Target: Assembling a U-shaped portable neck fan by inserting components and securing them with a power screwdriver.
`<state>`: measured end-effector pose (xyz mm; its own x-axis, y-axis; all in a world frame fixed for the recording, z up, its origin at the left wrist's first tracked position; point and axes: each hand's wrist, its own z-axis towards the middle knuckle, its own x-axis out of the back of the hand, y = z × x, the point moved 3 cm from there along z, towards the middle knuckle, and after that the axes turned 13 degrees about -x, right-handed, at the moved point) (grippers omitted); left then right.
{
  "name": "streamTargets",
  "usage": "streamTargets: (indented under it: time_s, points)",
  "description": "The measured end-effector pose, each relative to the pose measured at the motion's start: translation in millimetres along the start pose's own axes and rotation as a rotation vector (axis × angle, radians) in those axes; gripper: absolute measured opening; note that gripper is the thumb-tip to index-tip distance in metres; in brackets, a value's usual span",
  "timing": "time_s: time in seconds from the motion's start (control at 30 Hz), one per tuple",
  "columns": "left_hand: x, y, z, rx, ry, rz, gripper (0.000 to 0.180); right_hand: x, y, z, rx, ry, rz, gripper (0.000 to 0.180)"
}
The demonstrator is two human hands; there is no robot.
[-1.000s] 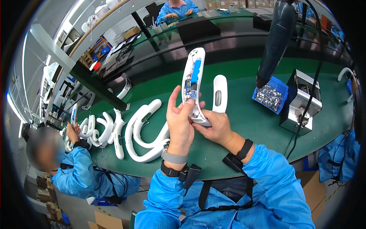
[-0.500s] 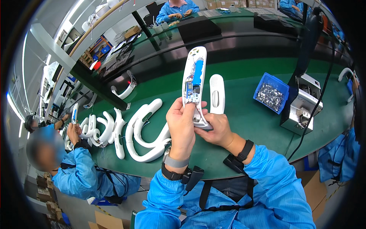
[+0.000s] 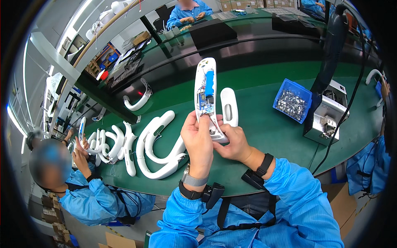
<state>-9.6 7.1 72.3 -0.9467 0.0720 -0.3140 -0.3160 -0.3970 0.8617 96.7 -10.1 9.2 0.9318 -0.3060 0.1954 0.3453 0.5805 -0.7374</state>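
Two hands share one open white device half-shell (image 3: 205,93), held upright above the green bench (image 3: 264,136). Inside the shell a blue cylindrical part sits in the upper section, with a small blue circuit board just below it. The left hand (image 3: 198,142) wraps the shell's lower left side, its fingers curled narrow against the casing and the thumb up along the edge. The right hand (image 3: 233,144) closes around the shell's bottom end from the right, fingers tucked under it.

Just beyond the right hand, a white cover piece (image 3: 229,106) with a slot lies flat on the bench, close beside the held shell. To the left of the left hand lie several curved white housings (image 3: 159,142), some touching one another. Farther right of the right hand stands a blue bin of small metal parts (image 3: 292,101), and next to it a boxy grey machine (image 3: 328,118) with a black cable running off it.

Far left of the left hand, a neighbouring worker in a blue coat has a hand (image 3: 80,157) at more white curved pieces.
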Motion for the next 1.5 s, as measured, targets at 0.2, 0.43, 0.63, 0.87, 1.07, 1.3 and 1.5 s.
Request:
streamTargets:
  time_s: [0.2,0.43,0.63,0.87,1.07,1.3,1.5]
  points:
    - [1,0,3,0.046,0.005,0.028,0.019,3,-6,1,0.081,0.035,-0.077,0.044]
    - [-4,6,-16,-0.421,-0.086,0.309,0.042,1,0,0,-0.129,0.135,0.109,0.042]
    - [11,17,-12,-0.622,-0.352,0.853,0.052,1,-4,2,-0.199,0.102,0.129,0.039]
    - [11,31,-5,-0.76,-0.425,1.089,0.054,2,-3,3,-0.151,0.107,0.076,0.038]
    - [8,41,-7,-0.802,-0.494,1.256,0.055,3,-5,3,-0.088,0.12,-0.002,0.039]
    - [3,33,-16,-0.787,-0.564,1.272,0.062,1,-3,3,-0.119,0.103,0.01,0.038]
    - [10,39,-23,-0.77,-0.551,1.225,0.064,0,-2,2,-0.149,0.099,0.04,0.038]
